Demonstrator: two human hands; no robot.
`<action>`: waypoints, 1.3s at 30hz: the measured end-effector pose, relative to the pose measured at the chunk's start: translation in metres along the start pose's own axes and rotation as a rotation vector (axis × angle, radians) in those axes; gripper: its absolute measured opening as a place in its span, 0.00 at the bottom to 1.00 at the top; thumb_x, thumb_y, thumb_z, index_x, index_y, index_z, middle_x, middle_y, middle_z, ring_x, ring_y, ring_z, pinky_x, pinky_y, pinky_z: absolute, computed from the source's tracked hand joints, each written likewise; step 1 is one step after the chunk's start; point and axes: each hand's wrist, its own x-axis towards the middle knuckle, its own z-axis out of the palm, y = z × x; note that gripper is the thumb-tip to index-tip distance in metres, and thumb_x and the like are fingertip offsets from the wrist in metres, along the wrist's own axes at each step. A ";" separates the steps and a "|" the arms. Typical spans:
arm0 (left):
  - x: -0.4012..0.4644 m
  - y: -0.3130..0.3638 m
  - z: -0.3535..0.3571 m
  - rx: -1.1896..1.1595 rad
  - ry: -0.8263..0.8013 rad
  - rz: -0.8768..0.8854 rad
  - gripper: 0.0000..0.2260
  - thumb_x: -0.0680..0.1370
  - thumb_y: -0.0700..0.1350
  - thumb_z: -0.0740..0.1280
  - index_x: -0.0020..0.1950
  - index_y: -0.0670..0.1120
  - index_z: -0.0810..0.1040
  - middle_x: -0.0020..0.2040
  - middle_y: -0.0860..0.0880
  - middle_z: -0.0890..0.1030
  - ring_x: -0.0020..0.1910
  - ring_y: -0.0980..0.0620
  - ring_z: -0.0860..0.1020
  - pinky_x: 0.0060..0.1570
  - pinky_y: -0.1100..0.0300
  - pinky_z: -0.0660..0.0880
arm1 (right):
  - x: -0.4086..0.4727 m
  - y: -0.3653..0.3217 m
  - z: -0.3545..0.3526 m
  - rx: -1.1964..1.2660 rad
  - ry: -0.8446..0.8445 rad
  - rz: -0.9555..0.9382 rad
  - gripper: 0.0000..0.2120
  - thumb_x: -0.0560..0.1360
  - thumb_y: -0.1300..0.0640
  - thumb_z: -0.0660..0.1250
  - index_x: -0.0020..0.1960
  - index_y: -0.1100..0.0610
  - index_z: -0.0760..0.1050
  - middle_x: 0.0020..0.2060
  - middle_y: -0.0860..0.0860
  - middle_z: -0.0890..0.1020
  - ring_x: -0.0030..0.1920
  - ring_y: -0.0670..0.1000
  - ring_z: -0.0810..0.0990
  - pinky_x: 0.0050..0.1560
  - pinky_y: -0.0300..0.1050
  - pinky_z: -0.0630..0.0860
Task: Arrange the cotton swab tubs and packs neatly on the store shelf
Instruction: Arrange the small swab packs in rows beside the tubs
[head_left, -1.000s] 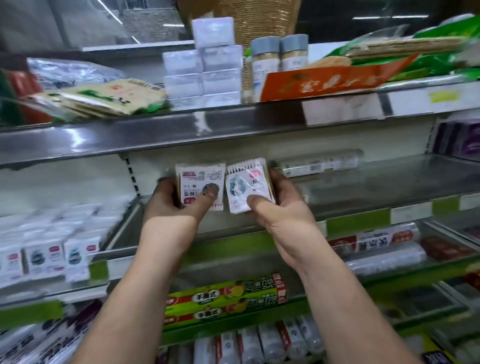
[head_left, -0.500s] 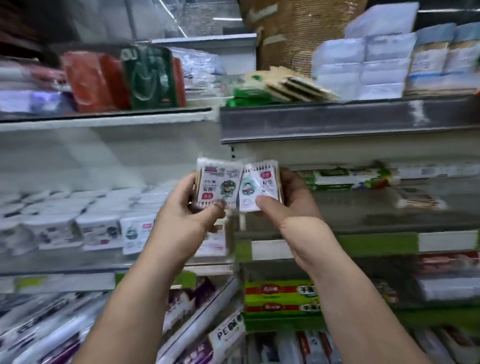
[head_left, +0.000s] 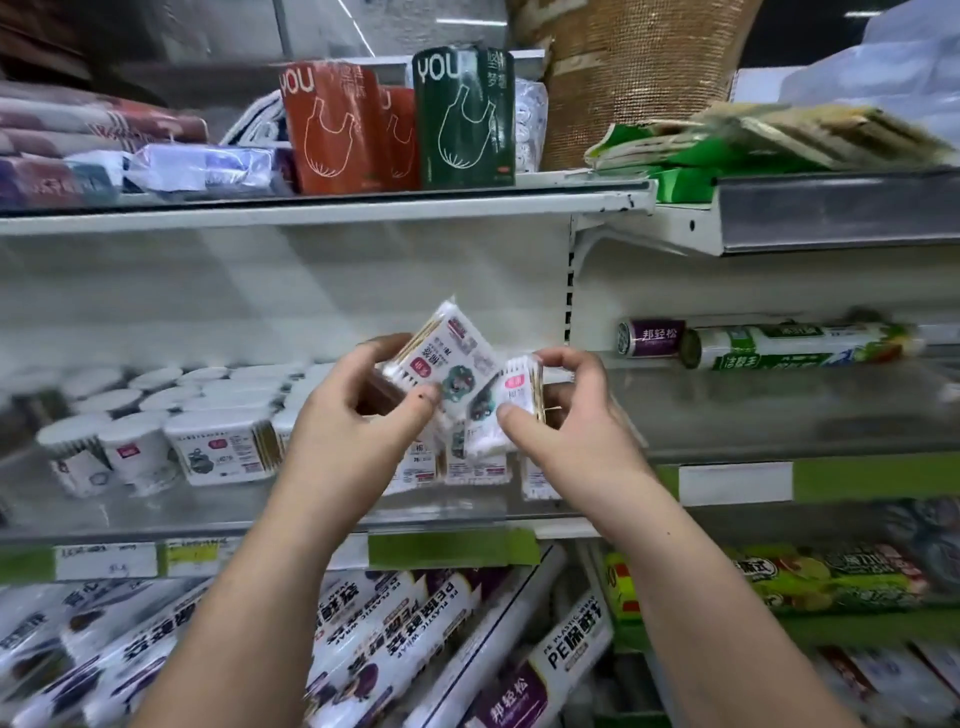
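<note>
Left hand: the left hand (head_left: 358, 415) pinches a flat swab pack (head_left: 445, 358) between thumb and curled fingers, holding it tilted on a diagonal in front of the middle shelf (head_left: 311, 514).
Right hand: the right hand (head_left: 566, 415) grips a second swab pack (head_left: 511, 395), thumb on its printed face and fingers hooked over its top edge; this pack stands nearly upright.
The two packs: held close side by side in the air, their near edges about touching, just above the shelf's front.
On the shelf below the hands: more swab packs (head_left: 470, 462) stand upright in a short row behind the clear front rail.
Left of them: round swab tubs (head_left: 130, 447) with white lids crowd the same shelf in several rows, with a boxy swab tub (head_left: 223, 449) at the front.
Right bay: rolls of wrap (head_left: 795, 345) lie on their sides on the neighbouring shelf.
Top shelf: a red bag pack (head_left: 332, 130) and a green bag pack (head_left: 462, 119) stand upright side by side.
Bottom shelf: boxes of plastic wrap (head_left: 571, 654) lie slanted below the price strip.
</note>
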 end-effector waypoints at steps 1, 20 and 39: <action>0.000 -0.002 -0.004 -0.010 -0.002 -0.006 0.17 0.75 0.45 0.71 0.60 0.62 0.75 0.43 0.51 0.83 0.41 0.53 0.81 0.38 0.55 0.80 | 0.000 0.001 0.004 -0.036 0.014 0.005 0.22 0.74 0.50 0.69 0.56 0.34 0.59 0.47 0.41 0.80 0.43 0.47 0.82 0.42 0.50 0.80; 0.006 -0.043 -0.019 0.586 -0.189 0.089 0.14 0.77 0.41 0.68 0.57 0.57 0.80 0.53 0.60 0.76 0.44 0.68 0.74 0.43 0.77 0.70 | -0.002 0.010 0.040 -0.590 0.029 -0.060 0.26 0.75 0.54 0.71 0.66 0.41 0.63 0.63 0.46 0.76 0.60 0.52 0.77 0.58 0.52 0.77; -0.012 -0.045 0.008 0.854 -0.147 0.186 0.23 0.78 0.42 0.63 0.72 0.54 0.70 0.56 0.48 0.74 0.53 0.48 0.75 0.58 0.53 0.75 | -0.006 0.013 0.048 -0.868 -0.083 -0.109 0.25 0.80 0.55 0.61 0.75 0.44 0.61 0.66 0.54 0.70 0.60 0.57 0.77 0.54 0.49 0.75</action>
